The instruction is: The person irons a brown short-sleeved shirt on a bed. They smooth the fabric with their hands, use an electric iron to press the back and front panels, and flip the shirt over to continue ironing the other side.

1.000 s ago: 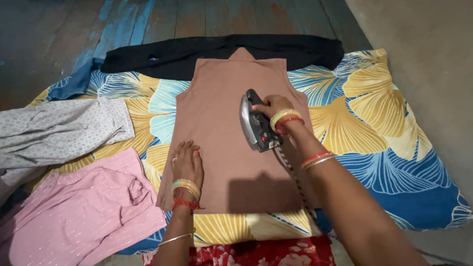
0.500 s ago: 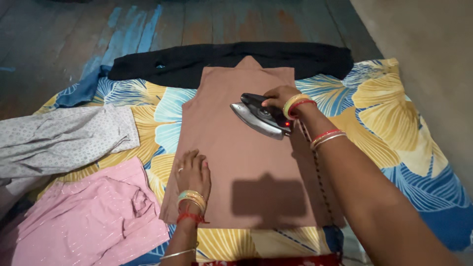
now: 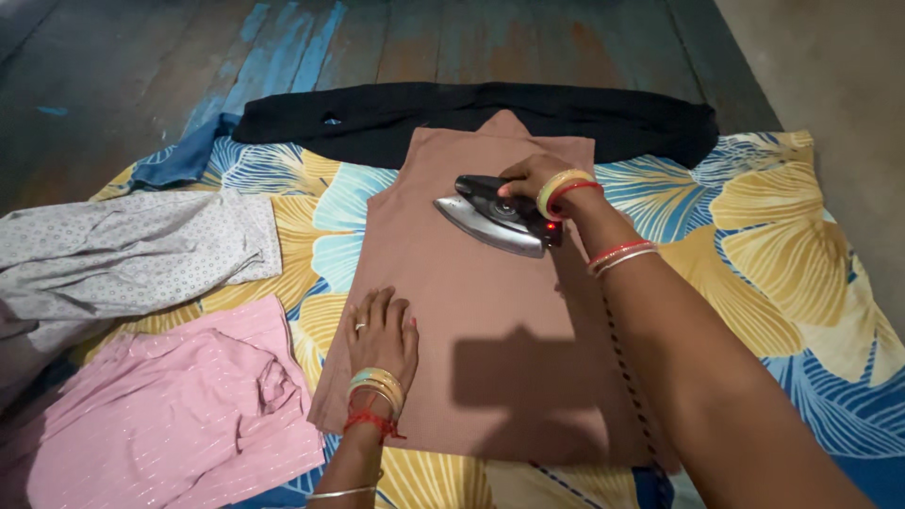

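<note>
On a blue and yellow leaf-printed padded cloth (image 3: 754, 236) spread over the worn wooden floor (image 3: 424, 42), a brown sleeveless knit top (image 3: 471, 283) lies flat with its neck pointing away from the person, laid smooth so that the whole front faces up. The right hand (image 3: 530, 176) has its fingers closed round the black handle of a silver-soled electric iron (image 3: 495, 219), whose soleplate rests on the upper part of the top, nose toward the left; a small red lamp glows at its heel and a braided cord (image 3: 627, 377) runs back along the forearm. That arm reaches forward across the garment from the lower right, wrist bent slightly down over the handle, bangles at the wrist. The left hand (image 3: 382, 335) lies palm down, fingers spread and flat, on the lower left edge of the top, which looks like a hold to keep the fabric taut and still. Well to the left lie a crumpled pink striped garment (image 3: 179, 415) and a grey dotted garment (image 3: 132, 250), apart from the iron. A long black garment (image 3: 471, 113) lies across the far edge, just beyond the top's neck.
</note>
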